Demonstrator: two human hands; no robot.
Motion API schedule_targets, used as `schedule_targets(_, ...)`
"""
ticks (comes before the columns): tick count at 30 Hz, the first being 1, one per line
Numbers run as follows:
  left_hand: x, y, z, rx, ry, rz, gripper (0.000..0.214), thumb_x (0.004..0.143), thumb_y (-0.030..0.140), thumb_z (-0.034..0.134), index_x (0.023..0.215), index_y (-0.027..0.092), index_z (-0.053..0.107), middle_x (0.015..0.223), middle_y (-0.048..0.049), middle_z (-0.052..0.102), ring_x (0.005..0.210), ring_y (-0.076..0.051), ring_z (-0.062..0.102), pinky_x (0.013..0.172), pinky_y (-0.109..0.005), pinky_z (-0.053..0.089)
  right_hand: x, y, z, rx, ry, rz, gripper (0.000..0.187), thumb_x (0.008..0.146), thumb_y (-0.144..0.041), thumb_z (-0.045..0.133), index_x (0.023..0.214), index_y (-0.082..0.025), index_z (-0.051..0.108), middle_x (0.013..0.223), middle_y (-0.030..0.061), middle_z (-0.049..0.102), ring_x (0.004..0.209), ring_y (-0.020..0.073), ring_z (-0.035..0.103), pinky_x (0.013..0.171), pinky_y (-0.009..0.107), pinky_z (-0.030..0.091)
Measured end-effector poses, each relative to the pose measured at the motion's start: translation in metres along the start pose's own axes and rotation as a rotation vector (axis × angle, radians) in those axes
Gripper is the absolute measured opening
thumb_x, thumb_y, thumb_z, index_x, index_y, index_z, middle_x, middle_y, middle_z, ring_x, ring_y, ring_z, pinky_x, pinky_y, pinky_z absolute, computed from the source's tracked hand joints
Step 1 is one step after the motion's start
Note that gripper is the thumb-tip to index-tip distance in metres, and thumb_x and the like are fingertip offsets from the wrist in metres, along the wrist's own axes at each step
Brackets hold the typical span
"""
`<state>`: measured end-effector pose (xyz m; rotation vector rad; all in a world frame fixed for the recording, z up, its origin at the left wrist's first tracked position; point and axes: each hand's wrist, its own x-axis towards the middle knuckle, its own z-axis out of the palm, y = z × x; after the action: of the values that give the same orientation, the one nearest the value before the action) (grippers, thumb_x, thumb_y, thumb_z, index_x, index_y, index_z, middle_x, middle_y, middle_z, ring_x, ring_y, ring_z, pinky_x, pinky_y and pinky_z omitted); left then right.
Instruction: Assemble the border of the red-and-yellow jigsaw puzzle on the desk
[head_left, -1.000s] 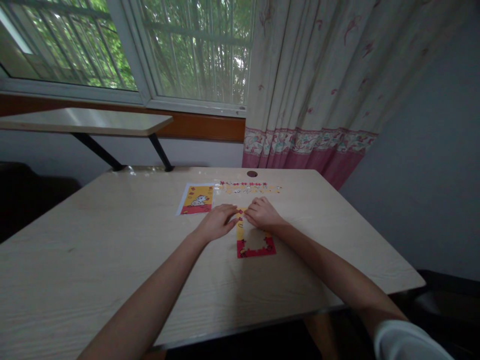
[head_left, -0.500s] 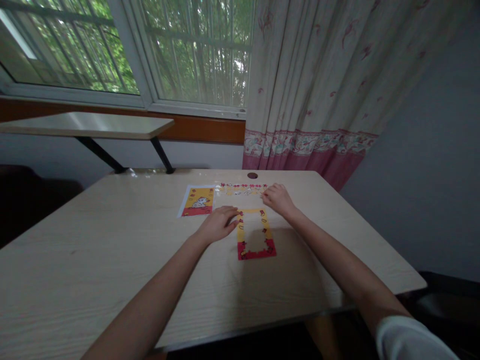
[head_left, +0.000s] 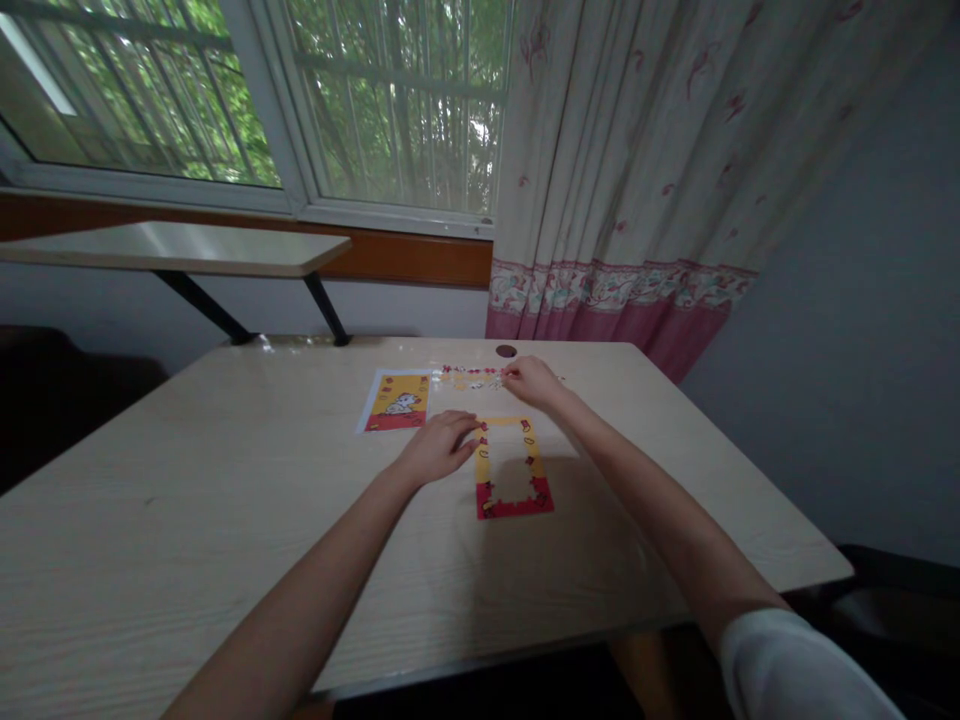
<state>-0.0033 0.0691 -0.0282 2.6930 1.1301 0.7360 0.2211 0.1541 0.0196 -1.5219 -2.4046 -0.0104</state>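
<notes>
A partly assembled jigsaw puzzle lies flat on the table as a yellow and red border around a bare middle. My left hand rests at its upper left edge, fingers stretched out and fingertips touching it. Beyond the border, loose puzzle pieces lie in rows, red ones at the back, yellow and white ones nearer. My right hand is over the right end of these rows with fingers pinched together. What is between its fingertips is too small to make out.
Left of the loose pieces lies a picture sheet of a white spotted animal on yellow and red. A raised shelf on black supports stands at the table's back left. Behind the table are a round cable hole, a curtain and a window.
My right hand has shifted left along the rows of loose pieces, uncovering a few pieces at the right end. My left hand and the puzzle border have stayed in place.
</notes>
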Motion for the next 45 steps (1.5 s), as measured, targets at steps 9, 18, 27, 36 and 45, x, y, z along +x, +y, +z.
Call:
schedule_targets(9, 0.001, 0.002, -0.002, -0.016, 0.004, 0.002, 0.032, 0.085, 0.032, 0.051, 0.11, 0.015, 0.061, 0.114, -0.0139, 0.061, 0.107, -0.025, 0.055, 0.093, -0.041, 0.044, 0.043, -0.019, 0.015, 0.0, -0.109, 0.127, 0.022, 0.077, -0.027, 0.058, 0.089, -0.017, 0.073, 0.091, 0.0114, 0.069, 0.088, 0.0209, 0.062, 0.077, 0.025, 0.042)
schedule_targets(18, 0.002, 0.001, 0.0, -0.01, -0.003, 0.008, 0.031, 0.086, 0.031, 0.05, 0.111, 0.016, 0.06, 0.115, -0.0125, 0.061, 0.106, -0.024, 0.056, 0.093, -0.039, 0.044, 0.058, -0.01, 0.021, 0.12, -0.236, 0.152, 0.014, 0.067, -0.02, 0.069, 0.079, -0.013, 0.071, 0.071, 0.006, 0.068, 0.065, 0.0144, 0.061, 0.06, 0.02, 0.041)
schedule_targets(27, 0.002, 0.003, -0.005, -0.101, -0.005, -0.003, 0.031, 0.086, 0.033, 0.05, 0.111, 0.017, 0.059, 0.112, -0.0108, 0.062, 0.106, -0.024, 0.056, 0.092, -0.039, 0.043, -0.003, -0.012, 0.01, 0.356, -0.049, 0.025, 0.017, 0.077, -0.019, 0.055, 0.092, -0.015, 0.061, 0.083, 0.0028, 0.065, 0.075, 0.0105, 0.058, 0.066, 0.019, 0.042)
schedule_targets(36, 0.009, 0.024, -0.008, -0.417, 0.053, -0.245, 0.026, 0.083, 0.033, 0.05, 0.082, 0.015, 0.069, 0.083, -0.007, 0.069, 0.077, -0.019, 0.062, 0.071, -0.03, 0.048, -0.092, -0.022, 0.005, 0.816, -0.016, -0.035, 0.025, 0.082, -0.029, 0.052, 0.102, -0.016, 0.061, 0.084, 0.0034, 0.065, 0.073, 0.012, 0.059, 0.065, 0.023, 0.043)
schedule_targets(45, 0.012, 0.045, 0.0, -0.656, 0.085, -0.372, 0.019, 0.071, 0.028, 0.057, 0.071, 0.013, 0.068, 0.065, -0.0031, 0.066, 0.056, -0.013, 0.054, 0.054, -0.023, 0.042, -0.097, -0.043, 0.015, 0.807, 0.183, -0.007, 0.026, 0.08, -0.034, 0.056, 0.101, -0.019, 0.061, 0.089, 0.0048, 0.066, 0.078, 0.0141, 0.061, 0.072, 0.027, 0.046)
